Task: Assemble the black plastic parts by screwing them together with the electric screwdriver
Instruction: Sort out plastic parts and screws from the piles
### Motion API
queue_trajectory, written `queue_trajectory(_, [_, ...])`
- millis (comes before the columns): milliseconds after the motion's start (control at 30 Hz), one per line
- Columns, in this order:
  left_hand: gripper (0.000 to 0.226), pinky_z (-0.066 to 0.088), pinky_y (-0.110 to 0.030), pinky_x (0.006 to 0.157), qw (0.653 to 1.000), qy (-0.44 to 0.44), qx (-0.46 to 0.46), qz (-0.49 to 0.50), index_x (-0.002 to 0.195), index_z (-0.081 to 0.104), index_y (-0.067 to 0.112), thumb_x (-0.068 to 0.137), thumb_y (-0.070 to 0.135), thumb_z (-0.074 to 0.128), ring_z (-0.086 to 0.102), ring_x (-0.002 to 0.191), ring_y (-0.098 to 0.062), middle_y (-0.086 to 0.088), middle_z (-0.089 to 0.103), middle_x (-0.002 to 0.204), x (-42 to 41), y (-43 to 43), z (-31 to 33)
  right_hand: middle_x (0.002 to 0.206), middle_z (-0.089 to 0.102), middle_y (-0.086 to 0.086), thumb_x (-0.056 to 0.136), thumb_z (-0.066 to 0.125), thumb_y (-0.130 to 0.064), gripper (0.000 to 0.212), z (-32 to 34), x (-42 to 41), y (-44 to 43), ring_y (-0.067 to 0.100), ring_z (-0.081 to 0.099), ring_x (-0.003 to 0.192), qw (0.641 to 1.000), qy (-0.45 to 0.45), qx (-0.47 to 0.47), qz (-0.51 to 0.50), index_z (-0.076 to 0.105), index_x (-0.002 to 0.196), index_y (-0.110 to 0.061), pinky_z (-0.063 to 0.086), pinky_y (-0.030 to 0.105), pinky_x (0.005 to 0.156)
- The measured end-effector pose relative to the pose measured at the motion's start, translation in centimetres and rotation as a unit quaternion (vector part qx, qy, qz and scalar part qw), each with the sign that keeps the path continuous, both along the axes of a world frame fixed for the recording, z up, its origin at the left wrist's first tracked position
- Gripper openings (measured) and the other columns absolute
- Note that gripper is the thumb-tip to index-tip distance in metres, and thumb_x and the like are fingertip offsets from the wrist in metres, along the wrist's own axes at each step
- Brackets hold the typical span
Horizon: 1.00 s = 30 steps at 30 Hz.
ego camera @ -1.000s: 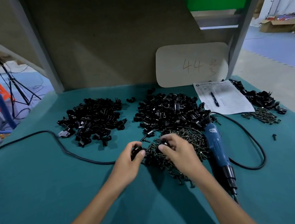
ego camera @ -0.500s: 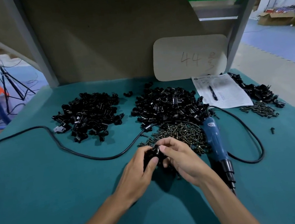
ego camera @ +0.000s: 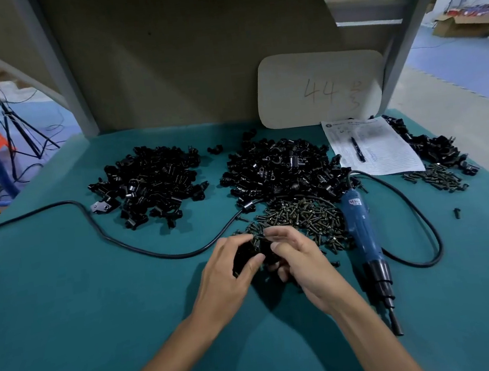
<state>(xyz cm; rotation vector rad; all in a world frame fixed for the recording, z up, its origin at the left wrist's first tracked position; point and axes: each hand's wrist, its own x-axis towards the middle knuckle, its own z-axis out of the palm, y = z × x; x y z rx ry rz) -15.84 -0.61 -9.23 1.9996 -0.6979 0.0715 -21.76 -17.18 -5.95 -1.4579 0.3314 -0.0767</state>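
I see left hand [ego camera: 226, 277] and right hand [ego camera: 302, 264] pinching the black parts [ego camera: 245, 254] together. Reaching right for the electric screwdriver [ego camera: 363, 232] could misalign them.

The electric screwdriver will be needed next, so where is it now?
In the head view the electric screwdriver lies untouched on the teal table, just right of the right hand and the screw pile, bit pointing toward the person.

Pen [ego camera: 358, 150] on paper [ego camera: 387, 155], numbered board [ego camera: 293, 93], tripod [ego camera: 15, 121]
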Motion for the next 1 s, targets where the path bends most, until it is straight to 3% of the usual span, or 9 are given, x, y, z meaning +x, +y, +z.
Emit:
queue_trajectory(133, [0.033,0.041,-0.008,0.091,1.0,-0.012,-0.003,-0.015,0.125,0.059,0.042,0.093,0.045,0.067,0.058,0.112,0.0,0.024,0.056,0.115,0.0,0.1,0.1,0.104,0.071,0.013,0.106,0.052,-0.012,0.022,0.1,0.2,0.3,0.014,0.062,0.076,1.0,0.0,0.009,0.005,0.073,0.111,-0.014,0.052,0.027,0.064])
queue_trajectory(267, [0.036,0.046,-0.012,0.09,1.0,0.003,-0.024,0.012,0.124,0.068,0.035,0.089,0.039,0.075,0.058,0.111,-0.002,0.019,0.057,0.114,0.1,0.2,0.2,0.113,0.075,0.017,0.108,0.041,-0.003,0.035,0.1,0.1,-0.3,0.02,0.071,0.086,0.991,0.017,0.131,0.01,0.074,0.117,-0.007,0.058,0.027,0.075])
queue_trajectory(400, [0.037,0.044,-0.012,0.094,1.0,0.001,-0.016,-0.005,0.122,0.071,0.029,0.087,0.037,0.078,0.057,0.116,-0.003,0.022,0.056,0.118,0.0,0.2,0.3,0.104,0.076,0.012,0.106,0.048,-0.004,0.028,0.0,0.0,-0.4,0.015,0.068,0.085,0.993,0.009,0.108,0.036,0.072,0.121,-0.009,0.057,0.027,0.076])
queue_trajectory(567, [0.04,0.048,-0.017,0.093,1.0,0.022,0.005,-0.016,0.128,0.059,0.041,0.092,0.059,0.06,0.058,0.115,0.0,0.025,0.06,0.12,0.0,0.0,0.4,0.105,0.071,0.011,0.106,0.056,-0.017,0.02,-0.2,0.6,0.7,0.017,0.063,0.087,0.996,0.006,0.093,0.007,0.074,0.112,-0.014,0.06,0.034,0.086])
queue_trajectory(733, [0.043,0.042,-0.006,0.076,0.998,0.058,0.035,-0.014,0.129,0.039,0.053,0.091,0.073,0.041,0.059,0.099,0.01,0.033,0.062,0.106,-0.1,-0.2,0.6,0.105,0.075,0.01,0.105,0.059,-0.022,0.018,-0.3,0.8,1.6,0.017,0.072,0.089,0.994,-0.017,0.107,-0.013,0.072,0.111,-0.013,0.06,0.031,0.083])
queue_trajectory(800, [0.045,0.043,-0.009,0.089,0.996,0.073,0.033,-0.026,0.135,0.039,0.05,0.095,0.07,0.041,0.057,0.112,0.009,0.03,0.061,0.12,-0.1,-0.1,0.6,0.106,0.077,0.009,0.105,0.058,-0.023,0.019,-0.5,0.8,2.0,0.017,0.074,0.092,0.993,-0.02,0.112,-0.018,0.071,0.114,-0.013,0.059,0.029,0.081])
queue_trajectory(867, [0.051,0.041,-0.024,0.107,0.996,0.077,0.037,-0.028,0.143,0.042,0.039,0.099,0.064,0.043,0.049,0.129,0.005,0.021,0.054,0.14,0.0,0.0,0.6,0.107,0.077,0.008,0.105,0.058,-0.025,0.019,-0.7,0.8,2.5,0.018,0.074,0.094,0.993,-0.019,0.113,-0.025,0.071,0.115,-0.015,0.059,0.028,0.08])
queue_trajectory(1000, [0.05,0.041,-0.028,0.111,0.996,0.078,0.013,-0.029,0.145,0.047,0.034,0.101,0.057,0.045,0.044,0.13,0.011,0.021,0.052,0.141,0.1,0.0,1.1,0.102,0.078,0.004,0.104,0.06,-0.024,0.017,-0.8,0.9,2.8,0.015,0.075,0.09,0.991,-0.021,0.122,-0.039,0.07,0.114,-0.015,0.058,0.024,0.076])
